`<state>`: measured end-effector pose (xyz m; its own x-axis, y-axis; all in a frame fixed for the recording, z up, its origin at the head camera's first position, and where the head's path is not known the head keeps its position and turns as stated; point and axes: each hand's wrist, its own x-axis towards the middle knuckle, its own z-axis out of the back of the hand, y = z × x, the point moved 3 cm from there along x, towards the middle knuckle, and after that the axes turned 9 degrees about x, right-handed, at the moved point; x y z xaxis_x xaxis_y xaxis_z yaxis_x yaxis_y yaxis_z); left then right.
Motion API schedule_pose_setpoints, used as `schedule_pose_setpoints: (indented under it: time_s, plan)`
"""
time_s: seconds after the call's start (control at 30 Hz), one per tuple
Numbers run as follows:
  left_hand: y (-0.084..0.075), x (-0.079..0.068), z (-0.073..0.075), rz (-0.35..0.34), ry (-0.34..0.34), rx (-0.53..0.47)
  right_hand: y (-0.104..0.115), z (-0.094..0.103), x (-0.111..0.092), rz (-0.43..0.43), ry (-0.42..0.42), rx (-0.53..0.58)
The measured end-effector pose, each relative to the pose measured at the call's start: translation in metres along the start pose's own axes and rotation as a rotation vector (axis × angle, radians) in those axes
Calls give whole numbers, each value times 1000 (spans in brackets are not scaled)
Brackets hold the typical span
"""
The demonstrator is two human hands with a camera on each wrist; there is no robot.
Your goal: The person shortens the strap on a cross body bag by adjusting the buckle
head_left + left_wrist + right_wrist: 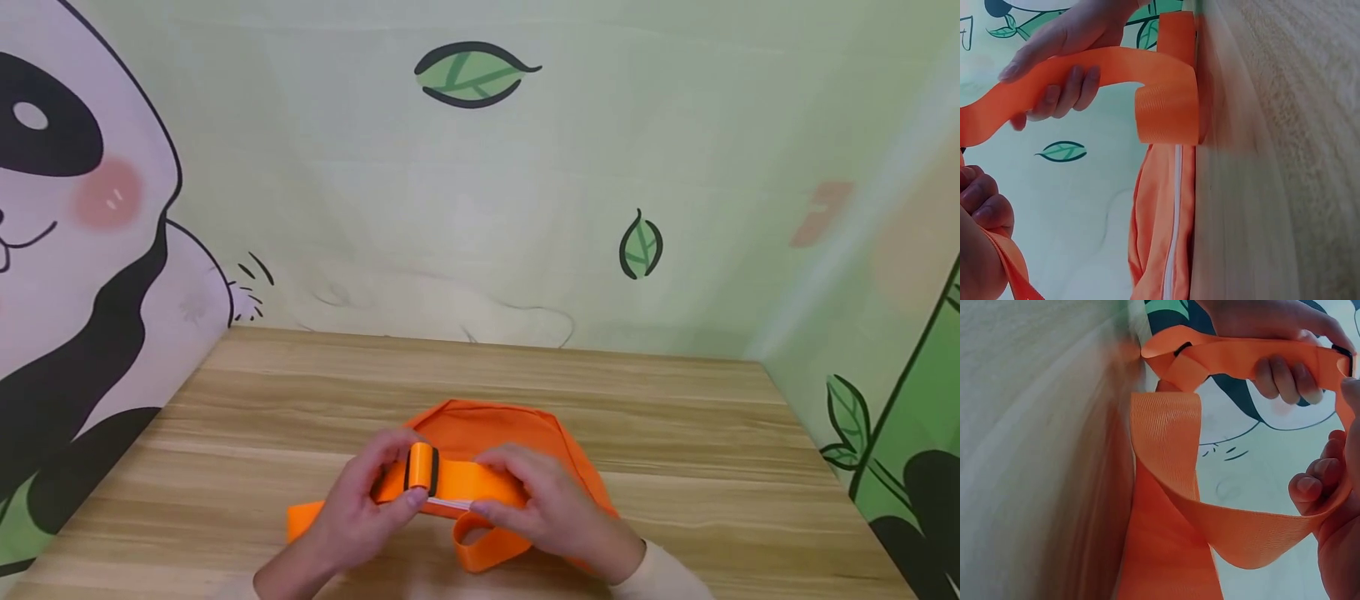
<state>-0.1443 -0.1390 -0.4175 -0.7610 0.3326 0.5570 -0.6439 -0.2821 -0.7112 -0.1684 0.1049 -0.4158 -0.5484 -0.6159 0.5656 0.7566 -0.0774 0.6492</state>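
An orange strap (480,482) with a black slider buckle (434,472) is held up above an orange bag (487,429). The left hand (371,496) pinches the strap at the buckle, thumb in front and fingers behind, where a short loop of strap stands up. Farther right along the same strap, the right hand (551,504) grips it between thumb and fingers. From the right hand, slack strap curls down in a loop (487,546). The bag lies on the table with its white zipper (1177,212) showing in the left wrist view.
The bag rests on a wood-grain table (300,383). Another orange strap section (302,518) pokes out left of the left forearm. A backdrop (360,183) with a printed panda and leaves rises behind the table and along its sides.
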Motion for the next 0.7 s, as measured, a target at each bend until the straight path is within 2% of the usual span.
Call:
schedule_pose_setpoints:
  time_s: [0.1, 0.33, 0.43, 0.7]
  plan:
    - [0, -1, -2, 5, 11, -12, 1, -4, 1, 13, 4, 16]
    - [-2, 0, -6, -68, 46, -48, 2, -10, 4, 84, 11, 19]
    - [-1, 1, -7, -76, 55, -56, 4, -11, 6, 106, 6, 9]
    - [-1, 3, -10, -91, 91, -31, 8, -11, 11, 106, 1, -20]
